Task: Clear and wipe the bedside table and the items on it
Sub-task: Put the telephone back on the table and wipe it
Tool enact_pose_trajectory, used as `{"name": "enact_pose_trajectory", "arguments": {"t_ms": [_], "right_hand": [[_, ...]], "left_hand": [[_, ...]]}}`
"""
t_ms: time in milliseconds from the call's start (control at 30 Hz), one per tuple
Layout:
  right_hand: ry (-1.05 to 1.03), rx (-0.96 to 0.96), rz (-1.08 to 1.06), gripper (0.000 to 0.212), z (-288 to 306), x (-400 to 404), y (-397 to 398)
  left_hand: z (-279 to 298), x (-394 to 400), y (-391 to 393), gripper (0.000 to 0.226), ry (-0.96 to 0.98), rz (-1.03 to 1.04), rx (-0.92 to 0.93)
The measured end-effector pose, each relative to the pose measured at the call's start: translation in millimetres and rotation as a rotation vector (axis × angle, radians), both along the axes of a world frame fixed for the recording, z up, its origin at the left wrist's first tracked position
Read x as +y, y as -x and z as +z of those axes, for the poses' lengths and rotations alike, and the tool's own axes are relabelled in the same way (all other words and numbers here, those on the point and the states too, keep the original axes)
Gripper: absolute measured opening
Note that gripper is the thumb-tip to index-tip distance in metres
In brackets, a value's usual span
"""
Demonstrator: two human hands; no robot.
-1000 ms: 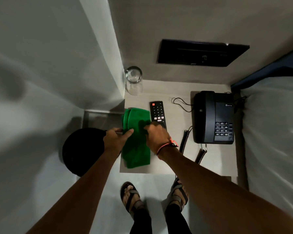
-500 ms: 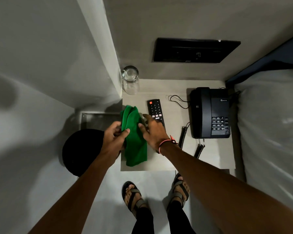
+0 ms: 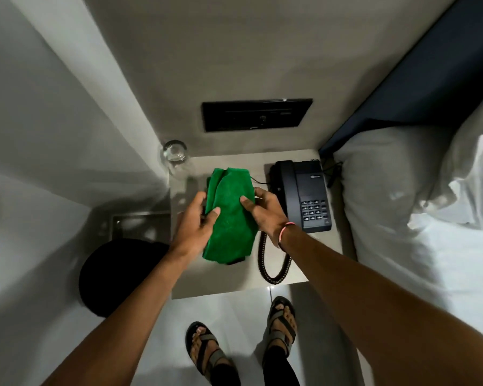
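Note:
Both my hands hold a folded green cloth (image 3: 232, 218) above the middle of the pale bedside table (image 3: 207, 284). My left hand (image 3: 197, 222) grips its left edge, thumb on top. My right hand (image 3: 264, 214) grips its right edge. A black end of the remote (image 3: 236, 262) peeks out under the cloth's near edge; the rest of it is hidden. A black telephone (image 3: 304, 196) sits on the table's right side, its coiled cord (image 3: 272, 266) looping toward the front edge. A clear glass (image 3: 175, 157) stands in the far left corner.
A black round bin (image 3: 117, 274) stands on the floor left of the table. A bed with white linen (image 3: 402, 232) borders the table's right. A black wall panel (image 3: 257, 114) hangs above the table. My sandalled feet (image 3: 243, 344) are at its front.
The cloth has shifted right from the table's left side and now covers the remote. Both hands moved right with it and grip its edges. The camera has leaned closer.

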State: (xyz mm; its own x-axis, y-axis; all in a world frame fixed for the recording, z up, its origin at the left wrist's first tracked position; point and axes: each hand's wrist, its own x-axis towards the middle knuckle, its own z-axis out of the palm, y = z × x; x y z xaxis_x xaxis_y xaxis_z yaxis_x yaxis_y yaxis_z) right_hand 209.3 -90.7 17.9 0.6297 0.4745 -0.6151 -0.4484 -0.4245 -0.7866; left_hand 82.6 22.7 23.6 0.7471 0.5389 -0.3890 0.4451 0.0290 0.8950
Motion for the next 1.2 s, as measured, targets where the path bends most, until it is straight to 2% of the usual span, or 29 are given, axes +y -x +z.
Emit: {"name": "enact_pose_trajectory", "arguments": {"t_ms": [100, 200, 300, 400, 467, 567, 700, 800, 900, 1000, 1200], "right_hand": [[0.042, -0.213, -0.017, 0.021, -1, -30, -18], [0.098, -0.347, -0.064, 0.017, -5, -66, -41], [0.196, -0.412, -0.109, 0.023, -12, -95, -71], [0.318, -0.428, -0.1, 0.037, -17, -112, -98], [0.36, -0.488, -0.082, 0.033, -24, -115, -113], [0.422, -0.557, -0.074, 0.032, -34, -114, -133], [0.491, -0.649, -0.009, 0.039, -52, -109, -150], [0.575, -0.941, 0.101, 0.059, -59, -109, -148], [0.608, -1.154, 0.372, 0.061, -64, -107, -146], [0.631, -1.133, 0.589, 0.061, -77, -101, -144], [0.641, -1.156, 0.607, 0.06, -93, -100, -139]], "left_hand": [[2, -24, -29, 0.014, -0.15, -0.157, -0.002], [5, -50, -57, 0.015, -0.352, -0.248, 0.008], [6, -67, -79, 0.031, -0.6, -0.295, 0.048], [-5, -73, -97, 0.048, -0.81, -0.354, 0.153], [-20, -73, -106, 0.059, -0.893, -0.42, 0.275], [-49, -72, -118, 0.071, -0.933, -0.505, 0.398], [-88, -71, -128, 0.076, -0.984, -0.498, 0.407], [-110, -71, -130, 0.074, -1.018, -0.49, 0.4], [-122, -68, -133, 0.071, -1.01, -0.483, 0.367], [-125, -64, -139, 0.068, -1.029, -0.479, 0.299], [-125, -60, -147, 0.07, -1.06, -0.53, 0.258]]}}
